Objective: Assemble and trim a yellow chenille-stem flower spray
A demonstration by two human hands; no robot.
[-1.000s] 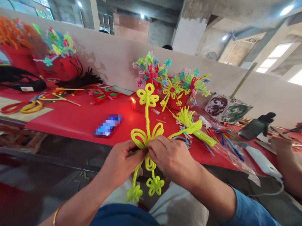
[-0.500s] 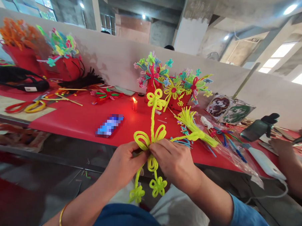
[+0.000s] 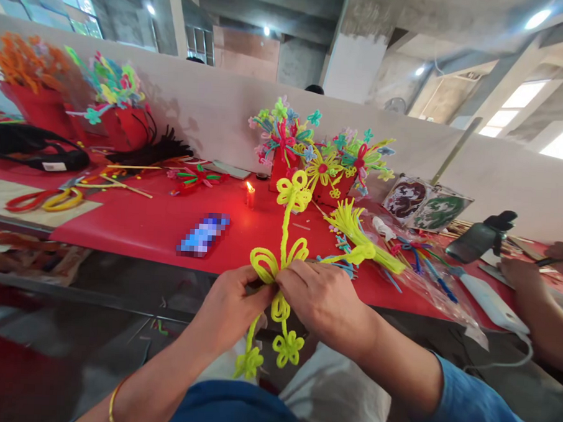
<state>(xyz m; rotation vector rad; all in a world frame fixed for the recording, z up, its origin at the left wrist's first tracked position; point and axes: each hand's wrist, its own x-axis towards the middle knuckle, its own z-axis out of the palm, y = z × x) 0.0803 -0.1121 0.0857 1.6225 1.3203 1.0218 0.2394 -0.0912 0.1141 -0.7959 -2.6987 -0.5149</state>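
Nearest thing is the yellow fuzzy-wire flower [image 3: 285, 233], held up above the lap, just in front of the surface [image 3: 135, 239]. Left hand [image 3: 240, 302] has its middle pinched between thumb and fingers, and the right hand [image 3: 327, 297] is gripping that same spot. Progress-wise, I'd call it well along: three stems end in finished little blossoms, and the petal loops are bent. The side stem's tip is harder to read. Can't tell if the centre is fastened, fingers cover it, so any work left is probably there. Past it: phone [image 3: 203, 234], yellow wire bundle [image 3: 368, 240], lit candle [image 3: 249, 196], then colourful bouquets [image 3: 285, 133] by the wall.
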